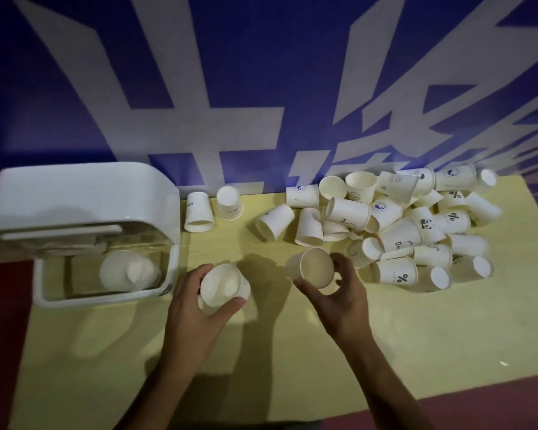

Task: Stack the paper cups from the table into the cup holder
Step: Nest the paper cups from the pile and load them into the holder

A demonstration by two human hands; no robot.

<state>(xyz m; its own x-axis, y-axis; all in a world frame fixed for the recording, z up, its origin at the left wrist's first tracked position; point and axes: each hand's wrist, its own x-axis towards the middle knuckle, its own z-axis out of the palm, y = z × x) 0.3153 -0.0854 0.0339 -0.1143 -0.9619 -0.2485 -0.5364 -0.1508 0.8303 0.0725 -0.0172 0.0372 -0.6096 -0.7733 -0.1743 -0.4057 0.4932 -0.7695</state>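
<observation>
Left cup: mouth faces the camera, motion-blurred, can't tell if it's one cup or several nested. Its lower wall is hidden by the left hand. Fingers wrap the far side, thumb lies across the near rim, firm hold, above the table just right of the holder.

Right cup: tilted, mouth up and to the left, base hidden in the right hand. Fingers are curled over the far wall, thumb under the near one. It's near the left edge of the pile. The two held cups are apart, not touching.

Holder: white glossy plastic, rounded top, clear lower part. Stack seen through the clear wall, hazy, count unreadable.

Pile: loose heap of white paper cups, tapered, rolled rims, mostly on their sides, some base-up. Small prints on some: "%", a panda face, partial lettering. The lower cups in the heap are covered by others.

Strays: two cups mouth-down just right of the holder, one cup on its side between them and the pile.

Table: pale yellow, matte, shadows of both arms on it. Dark red surface shows past its left and front edges. Behind: blue banner, large white characters, cropped by the frame.
</observation>
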